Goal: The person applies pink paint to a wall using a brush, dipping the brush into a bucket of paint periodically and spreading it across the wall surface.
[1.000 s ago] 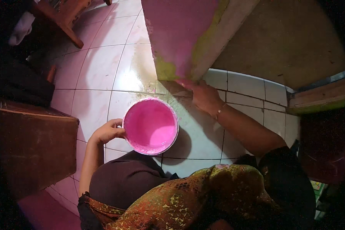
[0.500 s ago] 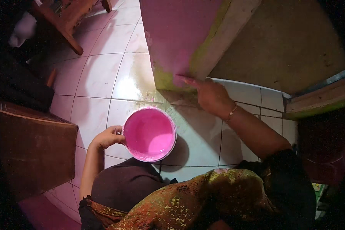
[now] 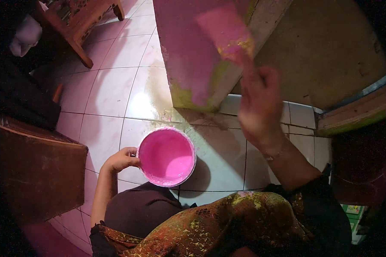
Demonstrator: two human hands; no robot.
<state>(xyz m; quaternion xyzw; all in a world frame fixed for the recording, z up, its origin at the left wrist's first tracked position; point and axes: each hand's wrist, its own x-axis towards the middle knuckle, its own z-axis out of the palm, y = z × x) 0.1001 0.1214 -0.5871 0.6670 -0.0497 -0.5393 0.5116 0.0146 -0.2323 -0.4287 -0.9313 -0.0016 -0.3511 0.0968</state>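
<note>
Gripping one round bucket (image 3: 153, 145) at its left rim, the left hand (image 3: 122, 159) is one of two at work; the right hand (image 3: 261, 105), blurred, is closed around the handle of one brush (image 3: 227, 34). One wall end (image 3: 180, 55), one carved wooden seat (image 3: 68, 32) and one brown cabinet (image 3: 38, 169) stand around the pale tiled floor (image 3: 105, 92). The bucket sits just beyond the dark-clothed knee (image 3: 143, 205), its rim smeared, its inside coated bright pink, with smooth, glossy pink paint (image 3: 179, 162) below. Raised before the wall end, the brush looks broad and flat, its bristles pink, with yellow and pink crusted near the handle; whether it touches the wall end, I cannot tell.
</note>
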